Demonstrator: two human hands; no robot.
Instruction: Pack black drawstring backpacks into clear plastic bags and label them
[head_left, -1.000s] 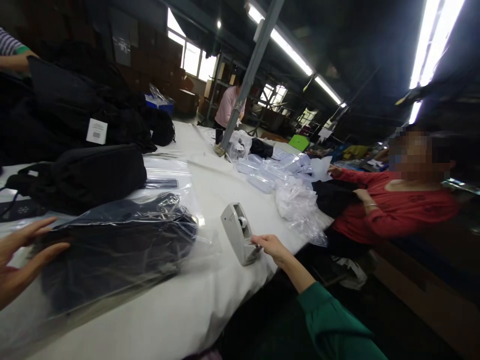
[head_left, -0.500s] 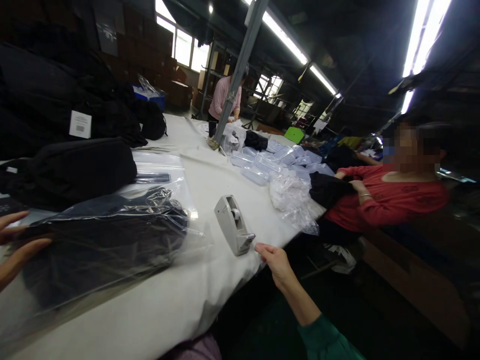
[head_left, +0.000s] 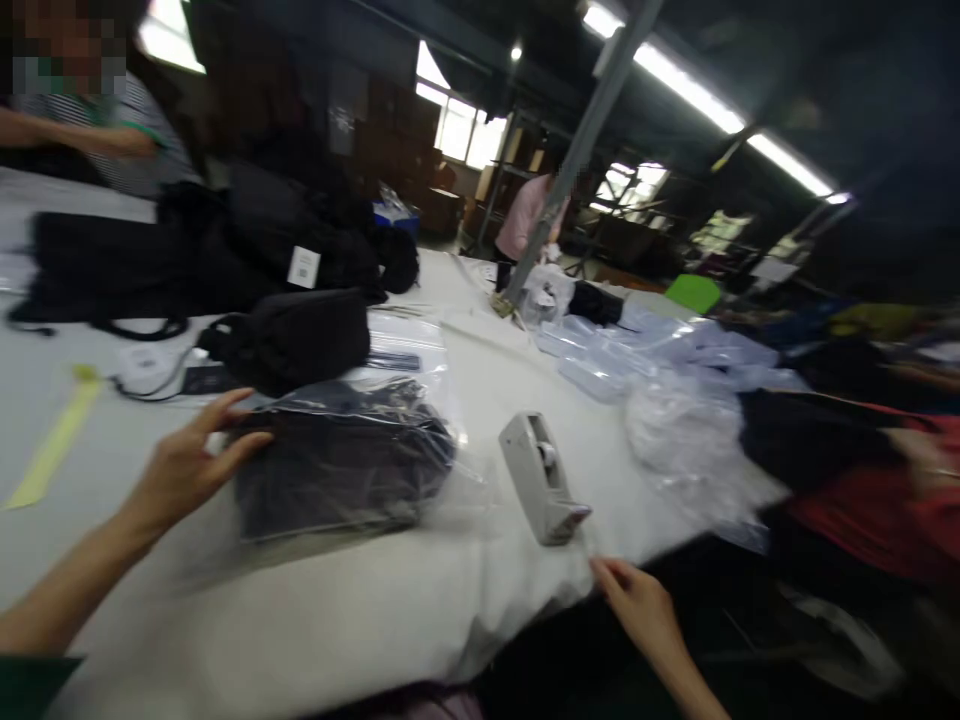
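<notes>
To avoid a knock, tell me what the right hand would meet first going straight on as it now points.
Likely the grey tape dispenser, just ahead on the table; depth is unclear, so the right hand might pass above it.

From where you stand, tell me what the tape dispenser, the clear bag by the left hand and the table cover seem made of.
Tape dispenser: probably hard plastic, pale grey, smooth-sided.
Clear bag: thin, glossy plastic film, with creases and bright highlights.
Table cover: white, matte, perhaps cloth, softly rumpled along its edge.
</notes>
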